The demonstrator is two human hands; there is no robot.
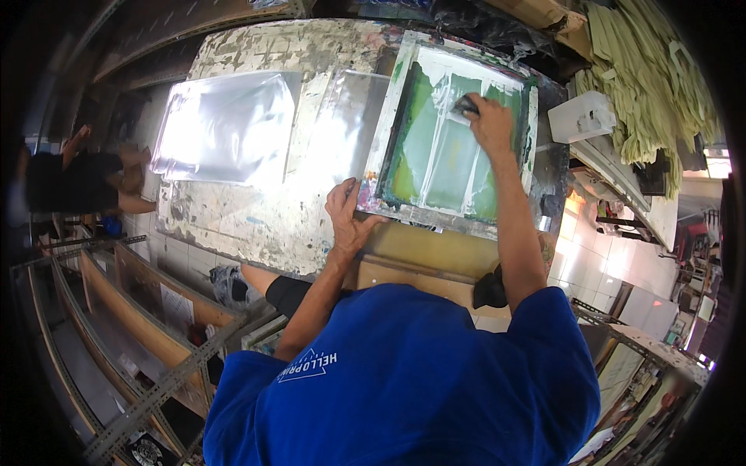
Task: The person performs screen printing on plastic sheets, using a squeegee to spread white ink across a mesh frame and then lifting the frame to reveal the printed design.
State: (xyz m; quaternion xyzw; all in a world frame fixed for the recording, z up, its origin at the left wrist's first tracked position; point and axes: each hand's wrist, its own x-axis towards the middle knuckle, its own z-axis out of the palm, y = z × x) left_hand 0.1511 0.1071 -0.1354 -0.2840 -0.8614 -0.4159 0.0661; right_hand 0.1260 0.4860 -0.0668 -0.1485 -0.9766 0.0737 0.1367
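1. the right hand (489,124) grasps a small dark object (466,106) — too blurred to name — at the far half of the pale green mesh (452,159).
2. the mesh sits inside a paint-stained frame (531,124) on the right part of the counter (241,210).
3. the left hand (350,221) touches the frame's near left corner, thumb spread along the near edge; whether it clenches or merely steadies, i cannot tell.
4. the key relation, as i judge it: the frame's long axis runs away from the body, most bare mesh lies nearer than the dark object, and the right hand is closer to it.
5. clear plastic sheets (225,128) lie left of the frame.
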